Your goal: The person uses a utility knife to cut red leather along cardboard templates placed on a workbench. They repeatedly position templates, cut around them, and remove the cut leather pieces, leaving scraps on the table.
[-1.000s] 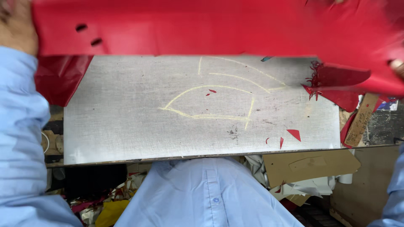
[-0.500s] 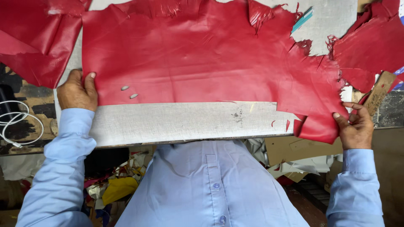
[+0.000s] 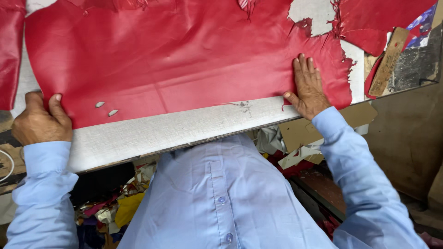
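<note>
Red hide [image 3: 184, 50] is spread over the grey board [image 3: 152, 133], filling twelve o'clock. Its edge at nine is pinched by the left hand [image 3: 39, 121]; the right hand [image 3: 308, 87] is pressed flat at three. Wrinkles may be trapped under uneven tension.

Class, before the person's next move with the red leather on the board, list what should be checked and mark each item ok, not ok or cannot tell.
1. Left hand grips the leather's left corner: ok.
2. Right hand flat on the leather: ok.
3. Leather lies smooth: not ok, creases show near the middle.
4. Near edge lies parallel to the board's edge: ok, roughly.
5. Leather is whole: not ok, two small holes and a torn right edge.
6. Far edge lies flat: cannot tell, out of view.
</note>
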